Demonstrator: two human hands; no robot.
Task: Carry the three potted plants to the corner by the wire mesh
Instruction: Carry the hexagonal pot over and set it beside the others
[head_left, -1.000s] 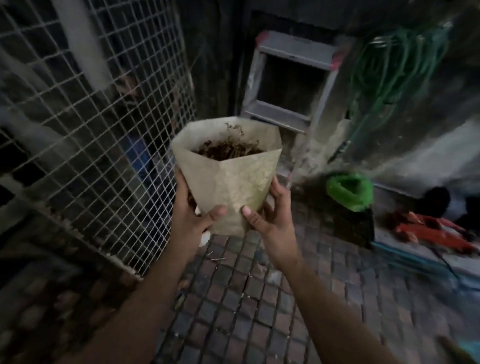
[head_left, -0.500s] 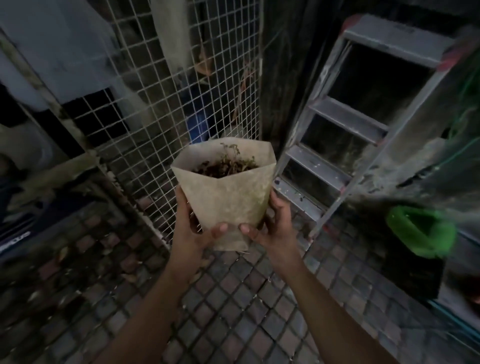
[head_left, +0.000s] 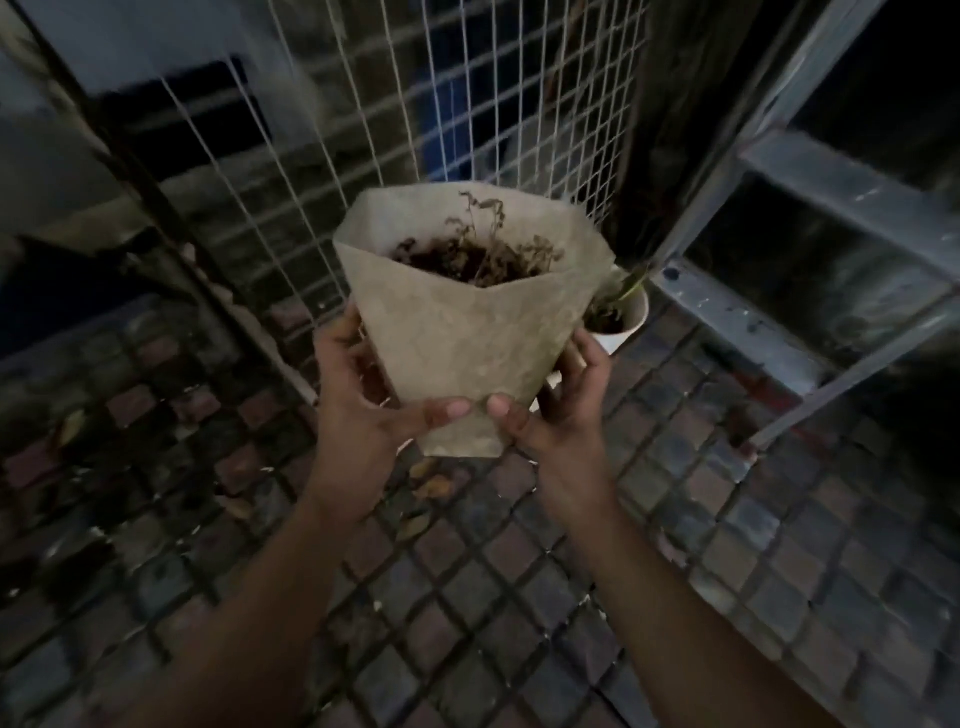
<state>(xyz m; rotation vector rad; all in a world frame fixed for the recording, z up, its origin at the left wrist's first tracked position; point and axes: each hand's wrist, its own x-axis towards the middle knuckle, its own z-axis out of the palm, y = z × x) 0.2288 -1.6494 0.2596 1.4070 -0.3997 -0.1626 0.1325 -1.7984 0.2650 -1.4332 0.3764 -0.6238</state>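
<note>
Floor (head_left: 519, 597): small square pavers, dark and reddish, spread under my arms, with a few dry leaves near the fence.
Wire mesh (head_left: 493, 104): a pale grid panel rising ahead of me, ending at a dark post on its right.
Ladder (head_left: 779, 312): a grey metal stepladder standing to the right of that post, its lower rungs close to the ground.
Tan pot (head_left: 467, 343): a faceted, tapering planter, held upright above the pavers in front of the mesh, with dark soil and dry, thin stems inside.
Left hand (head_left: 358, 415): wrapped around the tan pot's lower left side, thumb across the front.
Right hand (head_left: 566, 421): gripping the lower right side, thumb on the front near the other thumb.
White pot (head_left: 623, 327): sits on the floor in the corner by the mesh and ladder, partly hidden behind the tan pot, with a green shoot showing.
</note>
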